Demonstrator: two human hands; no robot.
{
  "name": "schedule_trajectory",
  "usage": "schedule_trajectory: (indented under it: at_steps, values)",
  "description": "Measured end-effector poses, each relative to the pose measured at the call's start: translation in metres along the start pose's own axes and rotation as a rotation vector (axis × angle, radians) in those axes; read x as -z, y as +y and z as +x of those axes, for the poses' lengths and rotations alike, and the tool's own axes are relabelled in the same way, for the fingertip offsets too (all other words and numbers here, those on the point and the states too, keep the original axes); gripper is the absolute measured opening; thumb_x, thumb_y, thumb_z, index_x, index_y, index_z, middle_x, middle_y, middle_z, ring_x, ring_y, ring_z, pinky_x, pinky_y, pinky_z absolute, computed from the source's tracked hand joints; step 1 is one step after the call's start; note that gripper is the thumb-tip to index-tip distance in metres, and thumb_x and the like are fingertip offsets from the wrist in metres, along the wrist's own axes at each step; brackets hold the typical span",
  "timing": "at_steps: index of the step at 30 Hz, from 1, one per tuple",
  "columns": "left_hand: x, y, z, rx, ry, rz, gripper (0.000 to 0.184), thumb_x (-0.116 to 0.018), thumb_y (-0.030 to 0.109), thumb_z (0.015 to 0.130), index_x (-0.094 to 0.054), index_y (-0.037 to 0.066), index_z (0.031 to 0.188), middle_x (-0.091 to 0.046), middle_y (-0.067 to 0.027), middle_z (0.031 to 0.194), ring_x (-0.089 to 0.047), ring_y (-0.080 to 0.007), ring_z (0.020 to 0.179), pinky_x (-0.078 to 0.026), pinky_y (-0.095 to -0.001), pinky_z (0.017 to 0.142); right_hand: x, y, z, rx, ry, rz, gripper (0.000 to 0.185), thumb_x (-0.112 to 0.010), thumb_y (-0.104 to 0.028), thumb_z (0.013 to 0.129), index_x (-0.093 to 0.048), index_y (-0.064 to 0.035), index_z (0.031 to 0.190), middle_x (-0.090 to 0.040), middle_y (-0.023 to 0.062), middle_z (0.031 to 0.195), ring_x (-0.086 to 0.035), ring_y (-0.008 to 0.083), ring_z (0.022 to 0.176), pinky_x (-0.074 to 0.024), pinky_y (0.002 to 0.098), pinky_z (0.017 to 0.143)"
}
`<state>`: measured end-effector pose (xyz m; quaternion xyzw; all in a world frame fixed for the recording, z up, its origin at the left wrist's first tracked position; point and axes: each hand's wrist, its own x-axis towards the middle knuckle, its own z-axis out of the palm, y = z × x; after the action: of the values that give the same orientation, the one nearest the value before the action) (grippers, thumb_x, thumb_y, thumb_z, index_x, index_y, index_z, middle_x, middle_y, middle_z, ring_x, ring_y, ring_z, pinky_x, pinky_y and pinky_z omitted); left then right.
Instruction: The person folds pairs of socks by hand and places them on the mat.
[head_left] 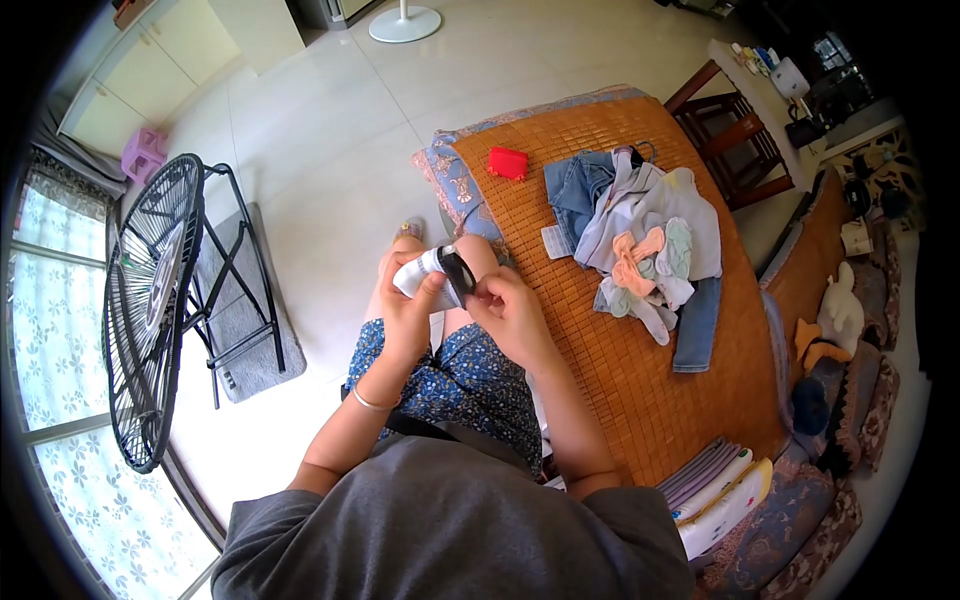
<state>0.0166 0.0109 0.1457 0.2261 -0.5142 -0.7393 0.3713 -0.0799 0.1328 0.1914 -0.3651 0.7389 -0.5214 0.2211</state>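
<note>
Above my lap I hold a white sock [415, 272] with a dark cuff. My left hand [408, 312] is closed around its white part, thumb on top. At the dark cuff, the fingers of my right hand [512, 318] pinch the edge. To the right, a heap of laundry lies on the woven mat [620, 400]: blue jeans [698, 330], a pale grey garment [632, 205], and small peach [640, 255] and mint [677, 245] pieces that look like socks.
A red pouch-like item [508, 163] lies on the mat. Folded clothes [715, 490] are stacked at its near right. A black round-backed folding chair [150, 310] stands to the left on tiled floor. Beyond the mat is a wooden chair [735, 135]; a plush toy [842, 305] lies at the right.
</note>
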Motion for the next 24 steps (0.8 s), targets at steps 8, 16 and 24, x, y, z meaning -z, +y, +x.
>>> schedule_trajectory:
  at_steps: [8,16,24]
  values:
    - [0.005,-0.004,0.002,0.357,0.039,-0.262,0.02,-0.063,0.021,0.092,-0.056,0.007,0.104,-0.06,0.001,0.093,-0.055,-0.0084,0.086,-0.046,-0.0253,0.076,0.017,0.028,0.004,0.113,-0.201,-0.083,0.014,-0.064,-0.008,0.085,-0.055,0.0015,0.08,-0.054,0.0055,0.08,-0.055,0.0151,0.075,-0.043,0.0258,0.068]
    - [0.007,-0.018,0.006,0.372,0.056,-0.275,0.03,-0.055,0.02,0.096,-0.051,0.004,0.121,-0.061,-0.003,0.103,-0.059,-0.0122,0.092,-0.049,-0.0277,0.08,-0.012,0.021,0.002,-0.004,0.076,0.248,0.012,-0.065,-0.01,0.086,-0.055,-0.0033,0.089,-0.057,0.0022,0.086,-0.056,0.0118,0.078,-0.0455,0.0247,0.071]
    - [0.003,-0.021,0.001,0.378,0.105,-0.345,0.036,-0.044,0.022,0.101,-0.046,0.002,0.131,-0.058,-0.0074,0.115,-0.059,-0.015,0.098,-0.051,-0.0296,0.084,-0.016,0.01,-0.006,0.354,0.291,-0.365,0.012,-0.071,-0.003,0.078,-0.062,-0.0018,0.084,-0.056,0.007,0.086,-0.058,0.0191,0.076,-0.0475,0.0307,0.066]
